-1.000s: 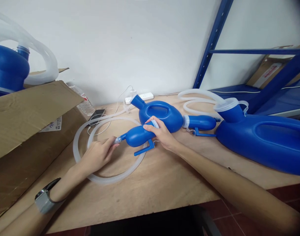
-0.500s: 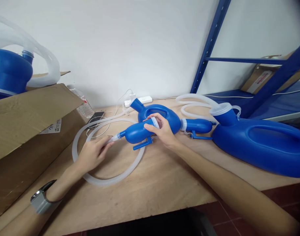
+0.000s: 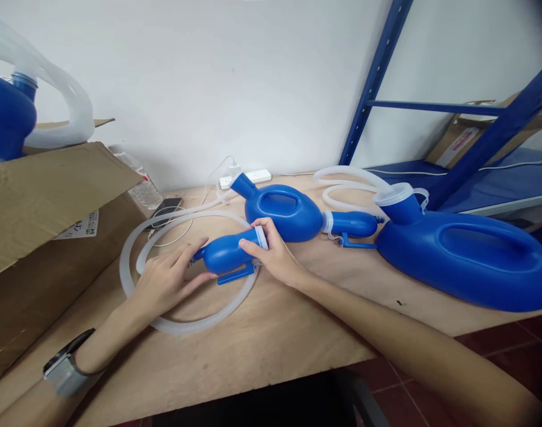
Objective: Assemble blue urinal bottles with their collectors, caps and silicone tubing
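Observation:
My right hand (image 3: 273,252) grips a small blue bottle (image 3: 229,252) by its wide end, around the pale collar. A blue bar hangs under that end. My left hand (image 3: 171,279) is at the narrow tip, thumb and fingers spread apart around it. Behind the bottle stretches a looped clear hose (image 3: 200,323), lying on the table. A blue handled jug (image 3: 289,213) rests behind my right hand, its neck pointing up left. A second small blue bottle (image 3: 355,224) lies to its right.
A large blue jug (image 3: 475,255) with a pale cap lies at right. An open cardboard box (image 3: 53,237) stands at left, beside a plastic bottle (image 3: 142,184) and a phone (image 3: 166,209). A power strip (image 3: 253,177) and blue shelf frame (image 3: 369,89) are behind.
My right hand and the small bottle have moved left and down. My left hand has let go of the hose end, and its fingers have spread beside the bottle's tip.

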`<state>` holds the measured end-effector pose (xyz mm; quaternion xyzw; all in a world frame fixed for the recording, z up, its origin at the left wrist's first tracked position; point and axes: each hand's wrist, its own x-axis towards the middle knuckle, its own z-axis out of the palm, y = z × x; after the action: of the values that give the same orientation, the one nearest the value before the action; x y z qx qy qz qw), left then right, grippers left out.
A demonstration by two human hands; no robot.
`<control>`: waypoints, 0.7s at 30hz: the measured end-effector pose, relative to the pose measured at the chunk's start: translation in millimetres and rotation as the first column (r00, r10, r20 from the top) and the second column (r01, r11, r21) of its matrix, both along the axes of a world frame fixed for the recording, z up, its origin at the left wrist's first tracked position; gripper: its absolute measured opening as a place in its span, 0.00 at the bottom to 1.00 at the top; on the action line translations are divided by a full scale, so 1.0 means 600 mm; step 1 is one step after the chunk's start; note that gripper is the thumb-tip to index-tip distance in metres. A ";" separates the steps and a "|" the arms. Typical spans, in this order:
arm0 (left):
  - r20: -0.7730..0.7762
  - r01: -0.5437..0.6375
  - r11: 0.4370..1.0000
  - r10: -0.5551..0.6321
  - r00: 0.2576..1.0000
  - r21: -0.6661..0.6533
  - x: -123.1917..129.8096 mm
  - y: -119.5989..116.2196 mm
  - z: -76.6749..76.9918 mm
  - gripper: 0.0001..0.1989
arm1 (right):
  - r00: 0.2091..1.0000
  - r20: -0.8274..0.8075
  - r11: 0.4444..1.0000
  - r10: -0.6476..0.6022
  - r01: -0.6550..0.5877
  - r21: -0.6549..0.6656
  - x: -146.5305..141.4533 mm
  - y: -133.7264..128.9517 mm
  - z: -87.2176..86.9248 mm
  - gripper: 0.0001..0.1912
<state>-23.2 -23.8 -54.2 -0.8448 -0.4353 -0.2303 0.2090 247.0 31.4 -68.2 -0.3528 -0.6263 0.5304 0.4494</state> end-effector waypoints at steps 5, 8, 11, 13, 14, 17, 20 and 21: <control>0.020 -0.029 0.999 0.030 0.999 -0.040 -0.012 0.005 -0.004 0.27 | 1.000 -0.013 0.999 0.015 -0.015 0.043 0.000 0.016 -0.011 0.30; 0.106 -0.080 0.991 0.091 0.990 -0.107 -0.020 0.011 -0.002 0.31 | 0.997 -0.069 0.996 0.038 -0.032 0.084 0.003 0.027 -0.013 0.37; 0.172 -0.150 0.968 0.186 0.967 -0.200 -0.030 0.020 -0.002 0.36 | 0.998 -0.050 0.988 0.027 -0.019 0.152 0.007 0.035 -0.013 0.37; 0.176 -0.199 0.946 0.248 0.953 -0.255 -0.039 0.026 -0.003 0.38 | 0.999 -0.020 0.976 -0.025 0.029 0.218 0.013 0.040 -0.013 0.32; 0.171 -0.229 0.934 0.281 0.944 -0.275 -0.044 0.029 -0.004 0.39 | 0.998 -0.005 0.961 -0.063 0.062 0.270 0.017 0.042 -0.012 0.28; 0.141 -0.318 0.889 0.379 0.914 -0.329 -0.059 0.038 -0.005 0.39 | 0.964 0.087 0.816 -0.250 0.162 0.554 0.034 0.053 -0.004 0.17; 0.091 -0.392 0.838 0.455 0.886 -0.378 -0.073 0.045 0.000 0.37 | 0.808 0.241 0.565 -0.538 0.133 0.814 0.057 0.070 0.006 0.16; 0.066 -0.411 0.823 0.471 0.880 -0.392 -0.076 0.047 0.002 0.38 | 0.728 0.291 0.524 -0.621 0.110 0.845 0.065 0.077 0.007 0.18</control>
<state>-68.8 4.6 -53.0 -0.7233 -0.6698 -0.1571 0.0596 285.8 77.9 -64.0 -0.3902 -0.7988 -0.0401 0.4561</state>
